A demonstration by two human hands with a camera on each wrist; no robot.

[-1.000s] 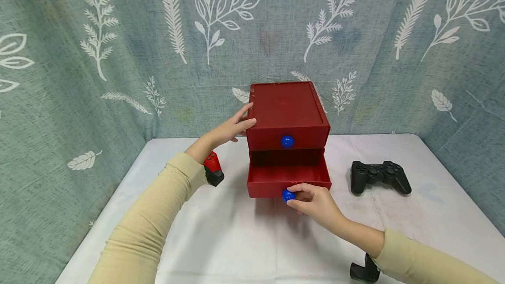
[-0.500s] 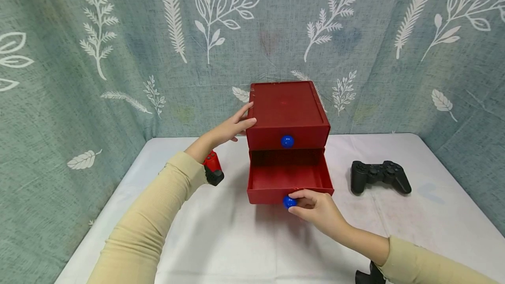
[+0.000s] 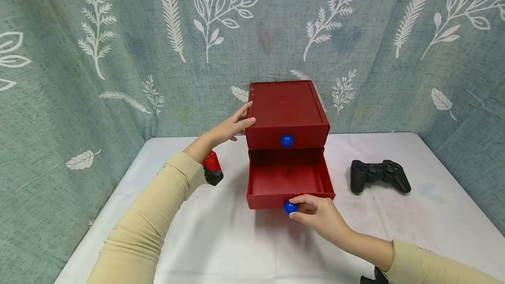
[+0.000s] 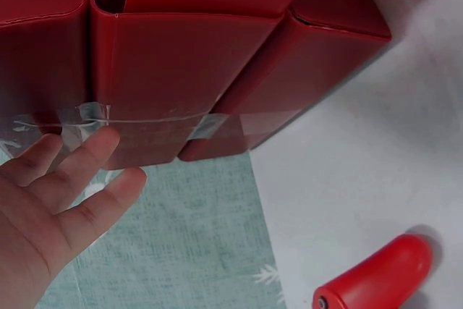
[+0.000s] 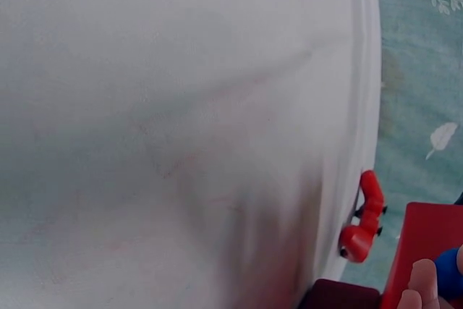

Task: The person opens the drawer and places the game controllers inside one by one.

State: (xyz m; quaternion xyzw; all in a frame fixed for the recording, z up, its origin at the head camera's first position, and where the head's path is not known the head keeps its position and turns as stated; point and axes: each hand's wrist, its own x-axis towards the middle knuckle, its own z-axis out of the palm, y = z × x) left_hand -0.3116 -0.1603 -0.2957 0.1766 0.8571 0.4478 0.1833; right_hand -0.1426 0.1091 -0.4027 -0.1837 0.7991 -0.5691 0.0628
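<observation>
A dark red drawer cabinet (image 3: 286, 102) stands on the table, its top drawer front closed with a blue knob (image 3: 286, 140). Below that, a red drawer (image 3: 286, 181) is pulled out, and nothing shows inside it. My right hand (image 3: 325, 218) pinches the round blue knob (image 3: 289, 207) on this drawer between thumb and fingers. At the cabinet's left side, my left hand (image 3: 229, 129) rests with extended fingers by the upper edge. In the left wrist view, the spread fingers (image 4: 94, 150) lie against the taped red side wall (image 4: 181, 70).
Left of the cabinet, a red game controller (image 3: 211, 161) lies partly hidden behind the left forearm. A black game controller (image 3: 379, 176) lies on the right of the white-covered table (image 3: 221, 240). A green leaf-patterned curtain (image 3: 276, 25) hangs behind.
The right hand has drawn the lower drawer farther out toward me by its blue knob. The left hand stays at the cabinet's side, and both controllers have not moved.
</observation>
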